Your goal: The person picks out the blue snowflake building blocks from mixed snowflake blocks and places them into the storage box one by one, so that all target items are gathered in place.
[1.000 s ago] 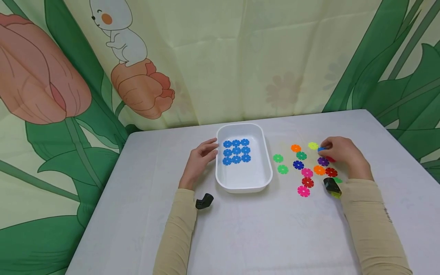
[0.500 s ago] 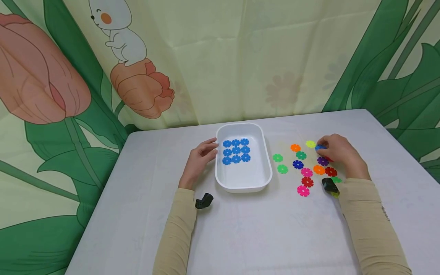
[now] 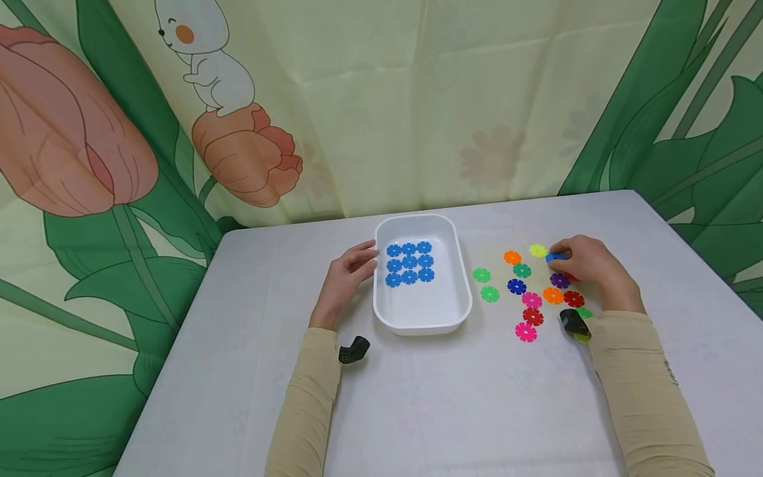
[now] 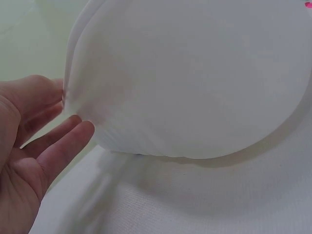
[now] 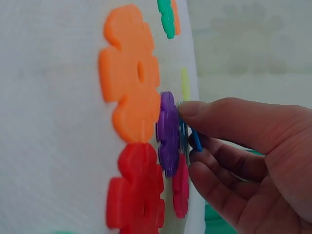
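My left hand [image 3: 348, 277] rests its fingertips on the left wall of a white plastic tray [image 3: 422, 315]. In the left wrist view, relaxed fingers [image 4: 68, 146] touch the tray's outer side [image 4: 195, 87]. Inside the tray, blue flower-shaped discs [image 3: 409, 262] lie in neat rows. On the right, my right hand [image 3: 590, 265] pinches a blue flower-shaped disc [image 3: 556, 257] between thumb and fingers, low over the table. The right wrist view has that disc [image 5: 196, 140] edge-on at the fingertips, close to a purple disc [image 5: 168, 134] and a red-pink one [image 5: 181, 187].
Loose flower discs in several colours lie right of the tray, among them green [image 3: 490, 294], dark blue [image 3: 516, 286], orange [image 3: 553, 295], pink [image 3: 526, 332] and yellow [image 3: 538, 250]. The right forearm partly covers some. A printed curtain [image 3: 381, 132] hangs behind the white table [image 3: 417, 411].
My right hand has shifted slightly left with the blue disc, more of which now shows. The yellow disc nearby has slid a little left. My left hand and the tray stay put.
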{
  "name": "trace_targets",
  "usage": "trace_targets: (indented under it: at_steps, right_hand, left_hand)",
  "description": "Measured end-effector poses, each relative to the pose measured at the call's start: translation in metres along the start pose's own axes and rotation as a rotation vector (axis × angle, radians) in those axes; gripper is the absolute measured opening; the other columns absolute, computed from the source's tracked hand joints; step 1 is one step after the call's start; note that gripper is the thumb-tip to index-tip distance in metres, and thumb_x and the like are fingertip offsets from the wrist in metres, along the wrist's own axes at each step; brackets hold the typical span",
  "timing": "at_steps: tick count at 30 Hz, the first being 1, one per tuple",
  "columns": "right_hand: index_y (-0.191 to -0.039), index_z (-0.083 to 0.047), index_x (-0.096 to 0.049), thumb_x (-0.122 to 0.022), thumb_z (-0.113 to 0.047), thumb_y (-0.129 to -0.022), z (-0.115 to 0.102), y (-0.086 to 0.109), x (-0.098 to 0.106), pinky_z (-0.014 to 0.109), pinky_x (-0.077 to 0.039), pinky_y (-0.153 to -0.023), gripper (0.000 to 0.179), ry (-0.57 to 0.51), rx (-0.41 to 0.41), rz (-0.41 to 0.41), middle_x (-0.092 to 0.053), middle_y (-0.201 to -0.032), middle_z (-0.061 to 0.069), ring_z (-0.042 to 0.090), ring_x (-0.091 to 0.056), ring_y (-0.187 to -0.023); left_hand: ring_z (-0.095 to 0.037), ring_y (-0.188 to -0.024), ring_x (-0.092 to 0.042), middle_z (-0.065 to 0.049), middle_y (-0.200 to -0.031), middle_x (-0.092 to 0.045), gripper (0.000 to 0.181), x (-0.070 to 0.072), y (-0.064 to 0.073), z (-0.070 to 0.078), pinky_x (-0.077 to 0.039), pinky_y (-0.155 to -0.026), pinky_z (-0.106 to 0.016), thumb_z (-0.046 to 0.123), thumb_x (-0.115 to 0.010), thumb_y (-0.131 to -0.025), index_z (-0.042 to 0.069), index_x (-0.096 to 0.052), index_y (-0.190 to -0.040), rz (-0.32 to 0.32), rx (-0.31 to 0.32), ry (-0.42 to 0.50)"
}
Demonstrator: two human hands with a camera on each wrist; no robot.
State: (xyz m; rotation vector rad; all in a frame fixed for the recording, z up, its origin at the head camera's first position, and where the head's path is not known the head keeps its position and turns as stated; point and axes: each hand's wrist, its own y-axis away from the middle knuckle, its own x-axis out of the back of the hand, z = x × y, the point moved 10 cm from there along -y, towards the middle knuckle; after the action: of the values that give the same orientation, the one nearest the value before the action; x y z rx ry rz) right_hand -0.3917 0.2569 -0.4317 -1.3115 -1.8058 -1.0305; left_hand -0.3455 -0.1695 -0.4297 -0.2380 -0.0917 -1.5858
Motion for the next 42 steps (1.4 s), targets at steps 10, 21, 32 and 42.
trace_targets:
  at_steps: [10, 21, 32, 42]
  right_hand:
    - [-0.13, 0.011, -0.05, -0.069, -0.021, -0.091, 0.004, 0.003, 0.002, 0.066, -0.041, -0.097, 0.054, -0.007, -0.03, 0.023, -0.048, -0.126, 0.036, 0.052, -0.037, -0.119]
    - [-0.13, 0.01, -0.052, -0.07, -0.022, -0.09, 0.004, 0.003, 0.007, 0.064, -0.044, -0.093, 0.054, -0.013, -0.033, 0.062, -0.049, -0.124, 0.035, 0.051, -0.038, -0.117]
    - [-0.134, 0.009, -0.049, -0.069, -0.02, -0.091, -0.01, 0.004, 0.014, 0.06, -0.049, -0.089, 0.056, -0.045, -0.003, 0.136, -0.05, -0.122, 0.033, 0.049, -0.042, -0.115]
    - [-0.128, 0.011, -0.055, -0.069, -0.017, -0.091, -0.047, 0.01, 0.024, 0.056, -0.052, -0.083, 0.048, -0.006, 0.106, 0.165, -0.055, -0.112, 0.03, 0.044, -0.049, -0.103]
  left_hand:
    - [-0.019, -0.124, -0.055, 0.006, -0.143, -0.05, 0.033, -0.001, 0.001, 0.001, -0.05, -0.097, -0.032, 0.017, -0.066, -0.095, 0.002, -0.065, -0.124, -0.022, 0.024, 0.003]
    - [-0.022, -0.125, -0.054, -0.002, -0.145, -0.049, 0.033, -0.004, 0.016, 0.03, -0.05, -0.097, -0.033, 0.013, -0.063, -0.096, -0.002, -0.063, -0.125, -0.025, 0.036, -0.018]
    - [-0.018, -0.122, -0.056, 0.008, -0.14, -0.053, 0.032, -0.001, 0.004, 0.008, -0.052, -0.095, -0.032, 0.019, -0.067, -0.094, 0.003, -0.067, -0.122, -0.007, 0.008, 0.001]
    - [-0.019, -0.124, -0.055, 0.005, -0.143, -0.051, 0.032, -0.001, 0.004, 0.008, -0.051, -0.095, -0.031, 0.015, -0.065, -0.095, 0.002, -0.065, -0.124, -0.008, 0.042, 0.009]
